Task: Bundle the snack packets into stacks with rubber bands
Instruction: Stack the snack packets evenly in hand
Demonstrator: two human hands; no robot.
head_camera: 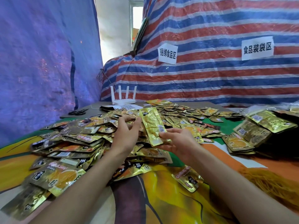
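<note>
Gold foil snack packets (90,136): metallised film, high gloss, crinkled. Red-white-blue striped tarpaulin (210,81): woven plastic, coarse, dull sheen. White four-antenna router (123,101): smooth matt plastic. White rectangular labels (167,54): matt paper. Orange-and-green printed table cover (161,201): matt cloth.

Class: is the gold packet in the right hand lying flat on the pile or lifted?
Lifted. The right hand grips the packet by its near end; the far end tilts up above the pile.

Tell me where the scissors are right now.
In the head view, the scissors lie far left on the grey board, left of the white router, just behind the packet pile.
</note>
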